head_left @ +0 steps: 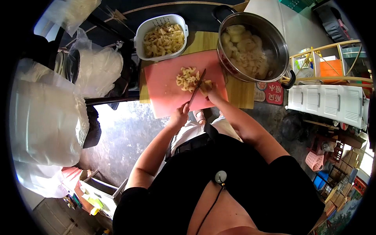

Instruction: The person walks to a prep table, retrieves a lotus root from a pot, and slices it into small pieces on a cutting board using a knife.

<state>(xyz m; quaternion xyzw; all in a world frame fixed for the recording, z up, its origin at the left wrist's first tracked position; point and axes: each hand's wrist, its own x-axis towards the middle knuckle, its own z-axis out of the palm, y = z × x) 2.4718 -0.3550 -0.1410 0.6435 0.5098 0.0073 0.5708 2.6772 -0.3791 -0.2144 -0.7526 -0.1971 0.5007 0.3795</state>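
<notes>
My left hand (180,116) is closed round the handle of a knife (198,85), whose blade points away from me over a pink cutting board (164,94). On the board, left of the blade, lies a pile of cut pale yellow pieces (187,78). Just right of the blade, my right hand (213,94) has its fingers closed on a brownish-yellow piece of food (205,87). A white basket (138,42) holding many cut pieces sits beyond the board at the left. At the right stands a metal pot (279,58) with large pale pieces in liquid.
The board rests on a wooden surface (242,94). Plastic bags (98,70) hang over a dark rack at the left. White drawers (327,102) stand at the right below a wooden-framed shelf. One pot handle (289,79) sticks out near the drawers.
</notes>
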